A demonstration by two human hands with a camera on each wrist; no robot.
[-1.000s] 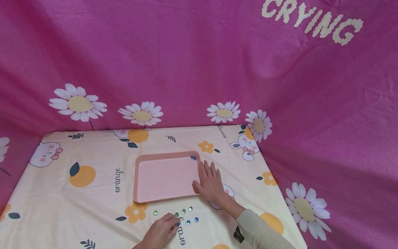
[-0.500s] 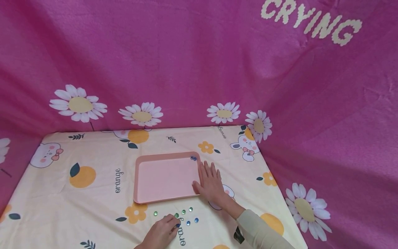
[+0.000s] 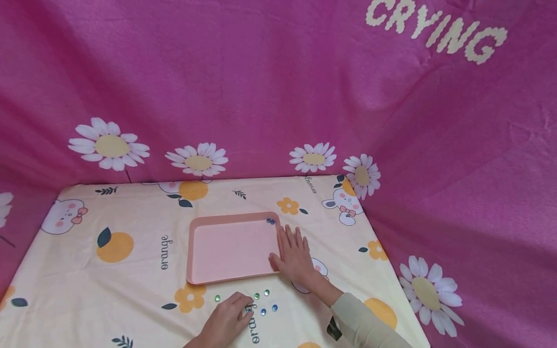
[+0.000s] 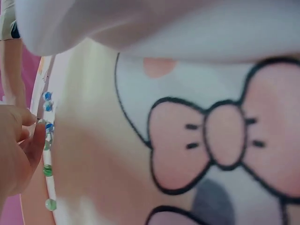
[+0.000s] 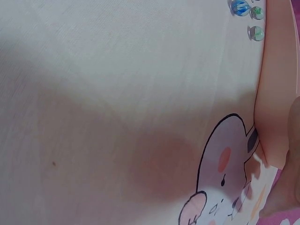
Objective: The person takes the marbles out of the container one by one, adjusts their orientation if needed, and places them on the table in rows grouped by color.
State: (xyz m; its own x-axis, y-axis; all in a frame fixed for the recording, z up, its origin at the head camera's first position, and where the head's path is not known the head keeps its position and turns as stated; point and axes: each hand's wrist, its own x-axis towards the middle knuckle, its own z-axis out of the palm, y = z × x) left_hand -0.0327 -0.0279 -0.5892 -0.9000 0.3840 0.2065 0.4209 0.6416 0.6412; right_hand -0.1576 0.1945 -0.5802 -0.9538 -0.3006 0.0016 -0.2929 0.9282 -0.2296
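Note:
In the head view my left hand (image 3: 226,319) is low over the cloth among several small glass marbles. Its index finger and thumb are apart, and a blue marble (image 3: 249,311) shows between them. The index fingertip covers a nearby spot. Beyond lie green marbles (image 3: 256,296) and blue marbles (image 3: 263,312); one green marble (image 3: 217,298) sits apart to the left. A pink tray (image 3: 190,251) stands behind them, two dark blue marbles (image 3: 271,221) in its far right corner. My right hand (image 3: 297,258) rests at the tray's right edge, fingers straight, thumb over the rim.
The patterned tablecloth (image 3: 143,299) covers the table. Magenta curtains (image 3: 261,87) with daisies rise behind and at the right. A black wrist strap part (image 3: 334,328) hangs under the right sleeve (image 3: 365,319).
My left hand's index finger has reached forward over the green marble that was visible before, and finger and thumb have spread. The right hand and the tray have not moved.

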